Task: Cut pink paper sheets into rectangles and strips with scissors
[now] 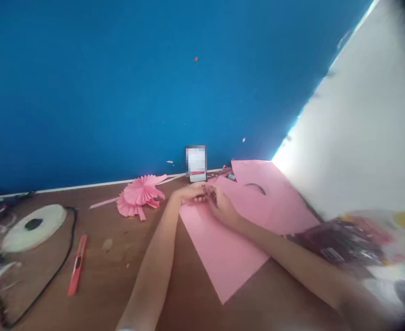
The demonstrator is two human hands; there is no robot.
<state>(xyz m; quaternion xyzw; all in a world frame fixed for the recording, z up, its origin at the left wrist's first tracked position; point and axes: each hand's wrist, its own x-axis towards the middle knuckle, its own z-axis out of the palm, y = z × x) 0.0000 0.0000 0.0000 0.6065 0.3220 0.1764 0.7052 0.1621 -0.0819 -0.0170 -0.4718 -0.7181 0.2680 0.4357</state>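
I am working with both hands close together over the far end of a pink sheet [223,257], which is lying aslant on the brown table [119,280], one corner pointing toward the table's near side. My left hand [193,192] is curling its fingers inward, and my right hand [222,208] is meeting it with bent fingers; whether either is pinching anything I am not able to make out, because the fingertips are blurring into one another. For neat finger work here, I judge, I should be letting both hands rest lightly, so that they are not creasing the paper beneath, and making small, even movements with the fingertips alone. Turning the hands slightly outward would be giving me a clearer view of where they are meeting. The pleated pink paper [142,191] is sitting near the table's far edge, left of my hands, so I should be sparing its folds. The red cutter [77,266] is lying toward the table's left side, well apart from both hands.
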